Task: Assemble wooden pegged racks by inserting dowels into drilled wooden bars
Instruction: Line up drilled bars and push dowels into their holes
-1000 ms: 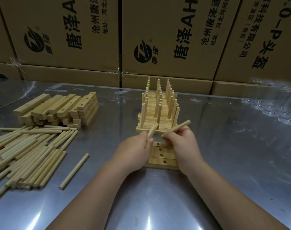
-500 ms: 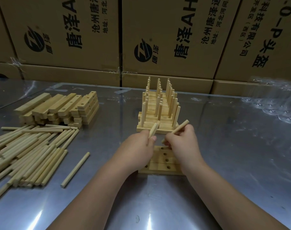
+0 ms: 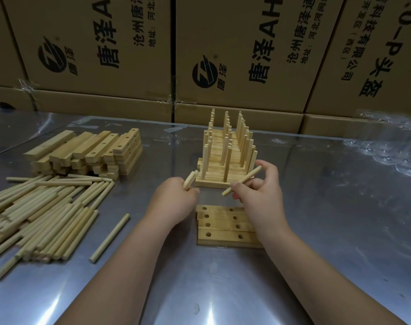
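Cardboard boxes [image 3: 246, 55] with printed lettering stand stacked along the far edge of a shiny metal table [image 3: 340, 231]. Four drilled bars [image 3: 223, 238] lie flat on it, side by side and touching, just in front of the person. Their long axes run left to right across the view and their holes face up.

Both hands hover at the far edge of this group. The right hand [image 3: 263, 193] is directly over the bars' right half and is the nearer one to the open holes. The left hand [image 3: 171, 205] sits just off their far left corner.

The right hand pinches a single dowel [image 3: 246, 178] between thumb and fingertips, its other fingers loosely spread. The dowel is tilted, with its lower end pointing down and left towards the bars but not yet touching them. To seat it, that end would have to swing upright over a hole.

The left hand is curled round spare dowels [image 3: 190, 179], whose ends stick up past the knuckles. How many it holds cannot be told.

Finished racks [image 3: 228, 158] with upright pegs stand beyond the hands. A loose heap of dowels [image 3: 42, 207] and a stack of bars [image 3: 89, 153] lie well to the left.
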